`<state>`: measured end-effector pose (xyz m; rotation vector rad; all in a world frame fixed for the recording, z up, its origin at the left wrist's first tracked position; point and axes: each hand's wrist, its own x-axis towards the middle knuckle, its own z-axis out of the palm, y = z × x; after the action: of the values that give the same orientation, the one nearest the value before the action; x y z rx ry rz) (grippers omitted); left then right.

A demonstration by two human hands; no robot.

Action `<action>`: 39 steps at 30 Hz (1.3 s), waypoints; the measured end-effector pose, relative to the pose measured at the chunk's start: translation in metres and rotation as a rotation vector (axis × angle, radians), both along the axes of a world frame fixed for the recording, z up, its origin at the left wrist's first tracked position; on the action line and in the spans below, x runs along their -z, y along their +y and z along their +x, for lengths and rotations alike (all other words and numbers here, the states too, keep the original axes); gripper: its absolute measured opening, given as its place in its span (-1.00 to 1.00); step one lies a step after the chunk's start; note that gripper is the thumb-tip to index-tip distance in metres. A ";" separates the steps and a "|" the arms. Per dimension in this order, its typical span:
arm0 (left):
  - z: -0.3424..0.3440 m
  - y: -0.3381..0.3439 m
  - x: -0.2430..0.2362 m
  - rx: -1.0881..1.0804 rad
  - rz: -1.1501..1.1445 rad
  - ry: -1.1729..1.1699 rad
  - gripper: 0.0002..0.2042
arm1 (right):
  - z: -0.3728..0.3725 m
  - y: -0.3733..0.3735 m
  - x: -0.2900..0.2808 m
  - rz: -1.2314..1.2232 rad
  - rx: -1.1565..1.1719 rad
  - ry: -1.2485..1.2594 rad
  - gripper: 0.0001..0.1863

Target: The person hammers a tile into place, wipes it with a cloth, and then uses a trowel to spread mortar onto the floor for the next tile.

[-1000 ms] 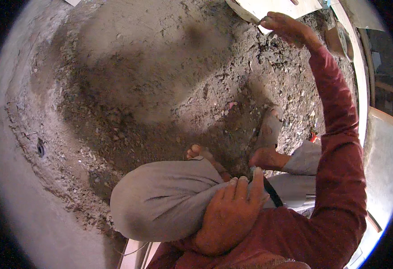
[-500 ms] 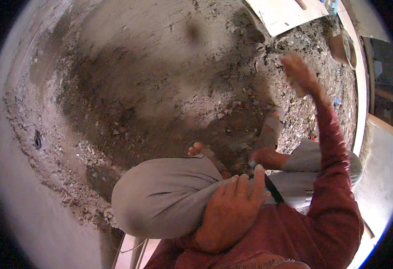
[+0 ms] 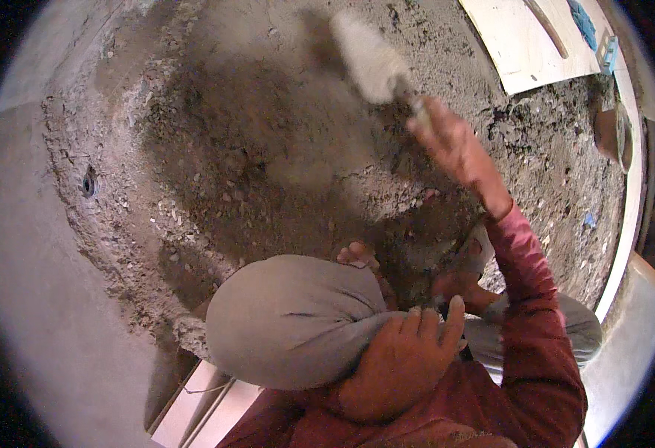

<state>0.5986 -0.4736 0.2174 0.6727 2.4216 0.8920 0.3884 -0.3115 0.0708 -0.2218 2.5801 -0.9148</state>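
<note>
My right hand [image 3: 454, 145] is closed round the handle of a trowel [image 3: 372, 63], out ahead of me to the right of the middle. The trowel's pale, broad blade points away and to the left, low over rough grey-brown mortar [image 3: 290, 164]; motion smears it, and I cannot tell whether it touches. My left hand [image 3: 406, 358] lies on my lap by the grey trouser leg [image 3: 290, 321], fingers stretched out and thumb raised, holding nothing. I squat with bare feet on the rough ground.
A pale board [image 3: 510, 45] at the far right bears a wooden stick [image 3: 547, 30] and a blue cloth [image 3: 582, 24]. A bowl-like container [image 3: 611, 134] stands below it. Smooth grey wall [image 3: 29, 261] bounds the left, with a round pipe opening [image 3: 89, 183] near it.
My right hand has swung left, bringing the trowel blade into plain sight over the mortar. My left hand stays on my lap. The view has shifted slightly, so the board shows farther right.
</note>
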 end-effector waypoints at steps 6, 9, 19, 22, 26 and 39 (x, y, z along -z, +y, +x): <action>0.011 0.000 -0.007 -0.120 -0.046 0.078 -0.49 | -0.097 0.086 0.044 -0.269 -0.388 0.228 -0.71; 0.011 0.002 -0.006 -0.162 0.006 0.075 -0.49 | -0.190 0.131 0.066 0.380 -0.557 0.760 -0.41; 0.047 0.003 -0.020 -0.390 0.018 0.105 -0.52 | -0.076 0.003 0.044 -0.056 -0.491 0.167 -0.34; 0.054 0.009 -0.024 -0.443 0.041 0.089 -0.55 | 0.006 -0.065 0.014 -0.267 -0.211 -0.556 -0.45; 0.063 0.020 -0.028 -0.484 -0.025 0.134 -0.56 | 0.085 -0.147 0.035 -0.403 -0.427 -0.679 -0.59; 0.071 0.001 -0.031 -0.437 0.030 0.156 -0.52 | 0.051 -0.198 0.041 -0.716 -0.024 -0.685 -0.72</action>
<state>0.6695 -0.4723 0.2481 0.2262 2.7566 1.0765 0.4392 -0.5096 0.0294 -0.0993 1.5631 -1.5497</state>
